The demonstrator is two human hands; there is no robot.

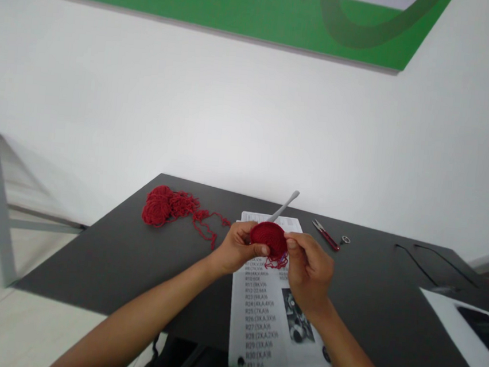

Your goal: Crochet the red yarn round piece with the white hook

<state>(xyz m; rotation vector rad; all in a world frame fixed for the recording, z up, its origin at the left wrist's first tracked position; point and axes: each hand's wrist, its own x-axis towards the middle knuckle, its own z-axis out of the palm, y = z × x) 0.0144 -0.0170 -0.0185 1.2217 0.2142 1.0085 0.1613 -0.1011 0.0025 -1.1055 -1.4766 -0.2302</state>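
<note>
A round, dark red crochet piece (269, 236) is held up between my hands above the printed sheet. My left hand (241, 245) grips its left side, thumb across the front. With thumb and forefinger pressed together, my right hand (309, 266) pinches the right edge of the piece. Loose red strands (276, 262) hang below it. Behind the piece a grey crochet hook (284, 204) shows its handle, slanting up to the right; its other end is hidden, and whether it touches the work I cannot tell. The printed pattern sheet (256, 329) lies beneath.
A tangled heap of red yarn (160, 205) lies at the left of the dark table (124, 264), a strand trailing toward my left hand. Red-handled thread snips (326, 235) and a small metal ring (345, 239) lie to the right. Eyeglasses (438, 283) and a white sheet (450, 330) with a black phone-like object (483, 333) are farther right.
</note>
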